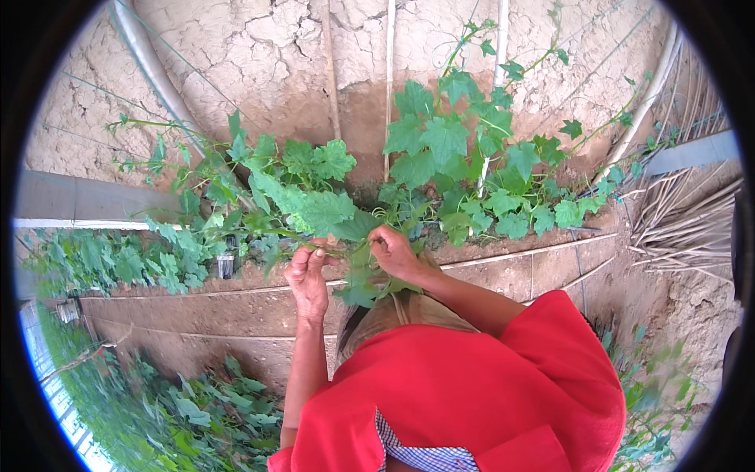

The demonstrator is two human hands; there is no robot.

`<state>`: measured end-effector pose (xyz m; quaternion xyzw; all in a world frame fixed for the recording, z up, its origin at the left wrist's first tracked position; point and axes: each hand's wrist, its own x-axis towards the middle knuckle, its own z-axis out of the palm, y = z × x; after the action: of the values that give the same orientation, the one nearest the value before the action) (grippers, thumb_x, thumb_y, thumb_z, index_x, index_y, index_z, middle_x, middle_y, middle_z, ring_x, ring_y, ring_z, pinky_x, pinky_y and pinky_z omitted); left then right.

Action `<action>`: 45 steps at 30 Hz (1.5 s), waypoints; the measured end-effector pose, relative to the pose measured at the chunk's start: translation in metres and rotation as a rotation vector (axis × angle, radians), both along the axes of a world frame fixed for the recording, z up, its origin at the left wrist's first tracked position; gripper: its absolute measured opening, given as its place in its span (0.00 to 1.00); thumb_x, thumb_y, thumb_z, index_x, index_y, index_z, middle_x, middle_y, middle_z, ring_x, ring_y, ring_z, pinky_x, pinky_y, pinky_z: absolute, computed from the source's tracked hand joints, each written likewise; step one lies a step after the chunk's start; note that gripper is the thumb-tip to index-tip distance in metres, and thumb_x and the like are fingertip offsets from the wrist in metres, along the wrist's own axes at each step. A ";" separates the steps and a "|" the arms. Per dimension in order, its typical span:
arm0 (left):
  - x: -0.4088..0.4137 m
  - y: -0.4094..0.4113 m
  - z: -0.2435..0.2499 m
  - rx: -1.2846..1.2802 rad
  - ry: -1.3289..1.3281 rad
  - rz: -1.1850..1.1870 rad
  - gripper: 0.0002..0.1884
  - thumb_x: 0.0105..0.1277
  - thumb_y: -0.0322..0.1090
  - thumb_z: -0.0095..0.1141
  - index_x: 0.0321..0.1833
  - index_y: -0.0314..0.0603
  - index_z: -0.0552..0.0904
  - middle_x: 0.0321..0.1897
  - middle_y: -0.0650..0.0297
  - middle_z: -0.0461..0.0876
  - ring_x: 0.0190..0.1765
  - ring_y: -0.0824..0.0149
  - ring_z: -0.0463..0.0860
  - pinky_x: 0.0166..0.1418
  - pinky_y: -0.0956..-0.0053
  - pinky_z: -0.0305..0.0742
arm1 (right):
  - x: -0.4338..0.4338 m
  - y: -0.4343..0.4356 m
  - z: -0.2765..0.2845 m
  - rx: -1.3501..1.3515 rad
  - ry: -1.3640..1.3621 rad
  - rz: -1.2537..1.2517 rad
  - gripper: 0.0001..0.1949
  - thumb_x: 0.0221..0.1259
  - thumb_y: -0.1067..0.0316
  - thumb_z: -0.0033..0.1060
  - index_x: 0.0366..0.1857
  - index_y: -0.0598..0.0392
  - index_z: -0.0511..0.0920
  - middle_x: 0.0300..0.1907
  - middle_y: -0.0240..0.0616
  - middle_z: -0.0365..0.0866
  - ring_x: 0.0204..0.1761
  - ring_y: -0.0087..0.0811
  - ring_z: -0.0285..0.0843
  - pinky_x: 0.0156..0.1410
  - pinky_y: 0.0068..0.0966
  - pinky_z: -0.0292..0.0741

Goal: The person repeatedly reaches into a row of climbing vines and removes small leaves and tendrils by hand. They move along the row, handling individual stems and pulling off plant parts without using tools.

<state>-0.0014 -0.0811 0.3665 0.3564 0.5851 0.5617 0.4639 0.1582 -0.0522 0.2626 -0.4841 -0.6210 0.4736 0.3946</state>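
Note:
My left hand point(308, 274) pinches a thin green vine stem point(283, 233) between thumb and fingertips. To its right, the fingers of my right hand point(394, 251) are pinched together at the vine, by the edge of a broad leaf point(357, 227); the exact part between them is too small to make out. Large lobed leaves point(315, 206) spread above and between both hands. More leaves point(361, 277) hang below the fingers, in front of my trousers point(407, 312).
A cracked earthen wall point(265, 41) rises behind the plants, with slanting poles point(138, 56) and upright sticks point(389, 71). Another leafy vine point(442, 138) climbs at right. Dry sticks point(684, 230) are piled far right. Thin canes point(531, 255) cross the soil; dense foliage point(194, 413) grows lower left.

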 end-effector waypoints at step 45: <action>0.046 0.013 0.018 -0.029 0.066 0.018 0.08 0.61 0.21 0.45 0.42 0.32 0.75 0.30 0.61 0.78 0.29 0.73 0.75 0.37 0.79 0.72 | 0.022 0.043 0.091 -0.103 0.021 0.406 0.09 0.50 0.67 0.57 0.30 0.60 0.73 0.21 0.43 0.74 0.24 0.34 0.73 0.30 0.31 0.68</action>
<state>0.0446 -0.0678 0.3847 0.3627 0.6112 0.5453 0.4445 0.1807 -0.0088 0.3538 -0.3638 -0.6766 0.5794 0.2722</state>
